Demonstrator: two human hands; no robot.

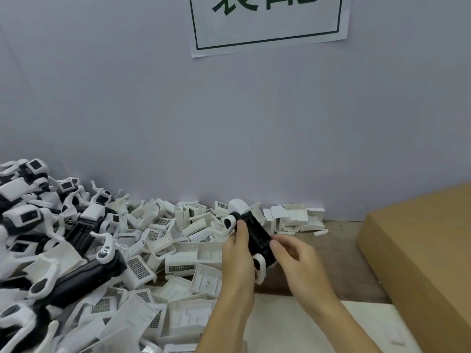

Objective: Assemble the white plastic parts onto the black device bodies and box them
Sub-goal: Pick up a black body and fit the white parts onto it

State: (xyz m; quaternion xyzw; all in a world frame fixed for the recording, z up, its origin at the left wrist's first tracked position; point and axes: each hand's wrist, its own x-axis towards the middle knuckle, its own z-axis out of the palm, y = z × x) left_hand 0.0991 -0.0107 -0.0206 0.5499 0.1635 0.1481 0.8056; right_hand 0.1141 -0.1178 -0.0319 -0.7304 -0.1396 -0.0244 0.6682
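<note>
1. Two hands meet at centre over the surface point(331, 253), a brown wooden top whose bare part shows between the parts heap and the box.
2. Left hand point(238, 253): fingers curled round the near-left side of the black device body point(257, 234), thumb lying along its top.
3. Right hand point(293, 253): fingers bent, thumb and forefinger pinching the near-right edge of the same body.
4. Black device body: held just above the surface, tilted, with white plastic parts at its far end and near end.
5. Loose white plastic parts point(178, 253): heaped across the left and centre, reaching the far wall; many show dark grilles.
6. Assembled black-and-white units point(76, 273): piled at far left and near left, on top of the white heap.
7. Cardboard box point(420, 250): brown, at right, its flat top tilted toward the viewer.
8. Wall point(229, 123): plain pale grey, directly behind the surface.
9. Paper sign point(267, 24): white with a green frame and green characters, fixed high on the wall.
10. Pale sheet point(305, 327): lies at the near edge, beneath the forearms.
</note>
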